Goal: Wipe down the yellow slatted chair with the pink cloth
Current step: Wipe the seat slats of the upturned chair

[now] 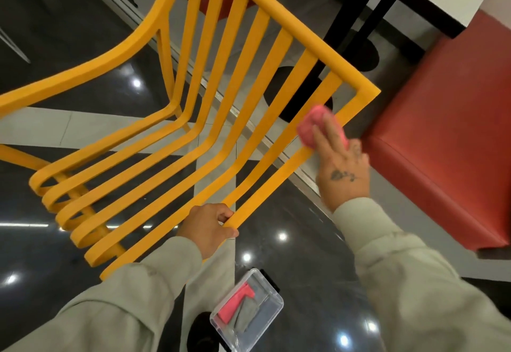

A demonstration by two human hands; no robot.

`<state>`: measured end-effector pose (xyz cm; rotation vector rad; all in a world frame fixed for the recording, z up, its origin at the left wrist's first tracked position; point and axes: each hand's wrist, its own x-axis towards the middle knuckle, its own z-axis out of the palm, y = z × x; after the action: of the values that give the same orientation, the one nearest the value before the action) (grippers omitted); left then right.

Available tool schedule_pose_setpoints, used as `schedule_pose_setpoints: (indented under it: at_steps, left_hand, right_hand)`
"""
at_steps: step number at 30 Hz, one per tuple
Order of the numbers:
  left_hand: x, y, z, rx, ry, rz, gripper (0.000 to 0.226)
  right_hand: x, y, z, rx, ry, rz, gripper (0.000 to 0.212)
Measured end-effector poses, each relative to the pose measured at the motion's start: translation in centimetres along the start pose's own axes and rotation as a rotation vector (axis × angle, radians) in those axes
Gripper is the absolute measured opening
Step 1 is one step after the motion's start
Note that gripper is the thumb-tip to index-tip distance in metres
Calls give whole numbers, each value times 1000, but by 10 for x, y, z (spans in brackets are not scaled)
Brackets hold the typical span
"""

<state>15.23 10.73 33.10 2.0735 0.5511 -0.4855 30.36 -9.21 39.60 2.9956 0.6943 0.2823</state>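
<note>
My left grip [207, 227] curls tight round the outermost slat of the yellow chair [290, 23]. My right grip [343, 169], fingers flat and straight, presses the pink cloth [312, 122] onto that slat near the backrest's top corner.

Yellow chair [240, 75]; pink cloth [313, 120]

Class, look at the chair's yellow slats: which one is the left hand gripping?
The outermost slat, nearest the red bench. The left hand curls round it, and the right hand presses the pink cloth on it higher up.
</note>
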Motion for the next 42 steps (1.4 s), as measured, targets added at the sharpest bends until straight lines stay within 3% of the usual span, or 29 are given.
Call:
schedule_pose_setpoints:
  at_steps: [4, 8, 11, 18, 22, 27, 32, 36, 42]
  left_hand:
    - [3, -4, 2, -11, 2, -8, 29]
    - [5, -8, 5, -23, 19, 14, 31]
    - [4, -8, 6, -32, 25, 29, 28]
    - [5, -9, 4, -40, 14, 24, 33]
    - [5, -9, 4, -53, 8, 11, 34]
    - [5, -9, 4, -79, 19, -8, 33]
    - [4, -11, 5, -75, 14, 0, 27]
    - [2, -8, 5, -33, 19, -1, 31]
    - [5, 3, 2, 138, -9, 16, 26]
  right_hand:
    - [-51, -68, 27, 238, -394, -176, 90]
    - [-56, -96, 27, 297, -644, -246, 74]
    - [-30, -70, 18, 141, -646, -315, 70]
    - [17, -24, -13, -174, -300, -21, 54]
    - [-15, -49, 8, 25, -366, -44, 68]
    - [-64, -102, 27, 349, -644, -160, 78]
    - [-60, -74, 26, 501, -618, -184, 73]
    - [-75, -41, 10, 1163, -567, 322, 55]
    - [-82, -3, 9, 1709, -430, 1032, 27]
